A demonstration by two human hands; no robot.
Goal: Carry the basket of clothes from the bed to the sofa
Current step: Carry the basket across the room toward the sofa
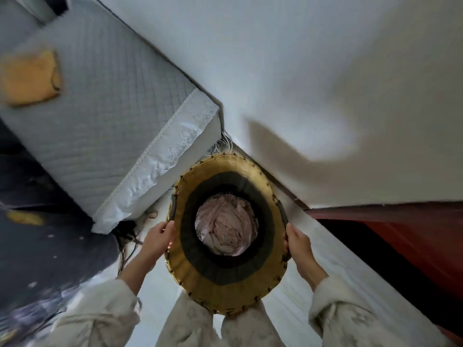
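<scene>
I hold a round woven basket [218, 286], tan with a dark inner band, in front of my body above the floor. Pale pink clothes [225, 229] lie bunched in its bottom. My left hand [156, 240] grips the basket's left handle and my right hand [299, 244] grips the right handle. The sofa [95, 116], covered in a grey quilted throw with a white lace edge, stands to the upper left, its corner close to the basket's far-left rim.
A yellow cushion [30, 78] lies on the sofa seat. A dark patterned rug [50, 246] lies at the left. A white wall [300, 71] rises ahead, a red-brown piece of furniture [413, 234] stands at the right, and cables [127, 241] trail by the sofa's corner.
</scene>
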